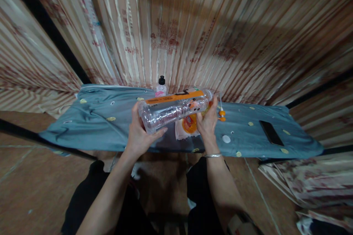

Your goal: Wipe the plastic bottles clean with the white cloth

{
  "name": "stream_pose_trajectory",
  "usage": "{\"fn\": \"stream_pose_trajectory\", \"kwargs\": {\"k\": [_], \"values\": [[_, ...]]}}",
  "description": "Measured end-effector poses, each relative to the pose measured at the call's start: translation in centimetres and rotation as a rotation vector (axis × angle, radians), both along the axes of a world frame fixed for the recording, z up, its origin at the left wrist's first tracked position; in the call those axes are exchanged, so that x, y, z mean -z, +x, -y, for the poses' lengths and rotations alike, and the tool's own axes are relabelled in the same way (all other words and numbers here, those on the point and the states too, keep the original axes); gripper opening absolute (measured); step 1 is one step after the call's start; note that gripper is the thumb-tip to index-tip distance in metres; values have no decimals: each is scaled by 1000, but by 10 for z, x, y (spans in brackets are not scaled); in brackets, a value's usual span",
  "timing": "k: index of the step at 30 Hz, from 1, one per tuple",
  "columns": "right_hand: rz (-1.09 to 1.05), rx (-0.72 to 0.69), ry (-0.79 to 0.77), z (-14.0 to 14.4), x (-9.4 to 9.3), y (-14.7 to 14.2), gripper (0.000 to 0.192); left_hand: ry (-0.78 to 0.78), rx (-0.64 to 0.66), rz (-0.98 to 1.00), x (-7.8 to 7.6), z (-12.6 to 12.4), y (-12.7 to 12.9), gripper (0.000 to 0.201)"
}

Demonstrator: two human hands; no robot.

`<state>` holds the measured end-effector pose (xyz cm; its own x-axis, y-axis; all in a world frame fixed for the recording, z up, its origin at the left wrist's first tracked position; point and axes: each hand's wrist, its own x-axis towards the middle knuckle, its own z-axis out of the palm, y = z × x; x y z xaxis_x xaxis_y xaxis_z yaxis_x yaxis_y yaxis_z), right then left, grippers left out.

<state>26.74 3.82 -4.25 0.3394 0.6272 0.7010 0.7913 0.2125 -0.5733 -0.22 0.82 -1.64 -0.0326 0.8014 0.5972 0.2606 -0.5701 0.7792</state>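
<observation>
Before striped curtains, blue-covered table, phone

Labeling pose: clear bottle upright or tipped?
Tipped. The bottle lies nearly sideways above the table, left hand at its base, right hand near its top.

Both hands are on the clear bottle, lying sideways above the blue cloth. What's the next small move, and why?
Probably tip the clear bottle upright. The left hand cups its base and the right hand grips near the mouth end, so it lies almost level in the air above the blue cloth, with an orange-printed item lying right beneath.
</observation>
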Motion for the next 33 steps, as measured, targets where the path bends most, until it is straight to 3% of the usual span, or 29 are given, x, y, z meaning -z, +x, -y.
{"fn": "stream_pose_trajectory", "kwargs": {"k": [23,33], "values": [[-13,-22,1,-8,-19,14,44,-20,2,13,7,-6,-4,112],[-40,-74,-82,-7,-28,14,34,-34,-36,-8,7,-8,-7,109]]}}
